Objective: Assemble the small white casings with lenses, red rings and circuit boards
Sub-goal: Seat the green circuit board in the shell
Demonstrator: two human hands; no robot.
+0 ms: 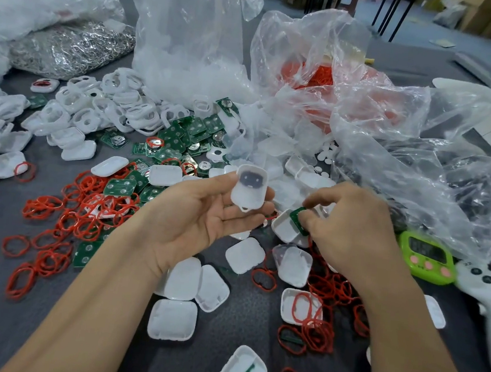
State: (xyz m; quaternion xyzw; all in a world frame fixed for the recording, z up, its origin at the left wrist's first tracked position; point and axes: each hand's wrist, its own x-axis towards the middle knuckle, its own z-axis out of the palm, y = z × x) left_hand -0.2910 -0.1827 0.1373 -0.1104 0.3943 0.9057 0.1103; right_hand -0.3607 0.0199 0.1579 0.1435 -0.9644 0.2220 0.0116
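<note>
Left hand (205, 215), palm up, holds a white casing (249, 191) on its fingertips, thumb at one edge. Right hand (352, 227) pinches a green circuit board (300, 219) beneath its fingers, tilted into an open casing half (283, 229). The board probably needs levelling square to the walls before pressing.

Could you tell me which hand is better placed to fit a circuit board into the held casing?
Probably the right hand: it pinches a circuit board, while the left hand holds the casing.

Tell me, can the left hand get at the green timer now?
Probably not easily: the left hand holds a white casing, and the right hand, pinching a circuit board, lies between it and the green timer.
</note>
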